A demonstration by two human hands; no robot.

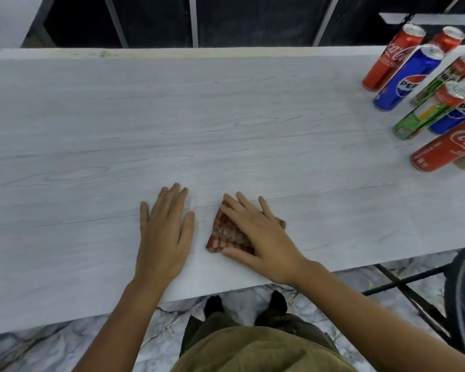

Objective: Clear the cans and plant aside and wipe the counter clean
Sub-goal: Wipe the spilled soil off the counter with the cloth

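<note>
R hand (pixel 255 232) lies flat, fingers straight, pressing checked cloth (pixel 227 234) near counter (pixel 91 130) front edge. L hand (pixel 164 232) flat on bare surface just beside, fingers spread. Cans (pixel 408 79) clustered at far-right end; wide bare span to the left.

The counter (pixel 118 116) is a long pale grey slab with a printed wood grain, running from left to right. A small folded cloth (pixel 227 233) in a red and white check lies flat near the counter's near edge, about midway along it, partly covered by a hand. At the counter's far right end stands a tight cluster of slim cans (pixel 427 92), all upright: a red Coca-Cola can (pixel 391 59) by the far edge, another red one just behind it, a blue Pepsi can (pixel 406 81) beside them, two green cans, a second blue one, and a red Coca-Cola can (pixel 446 149) nearest the near edge.
</note>
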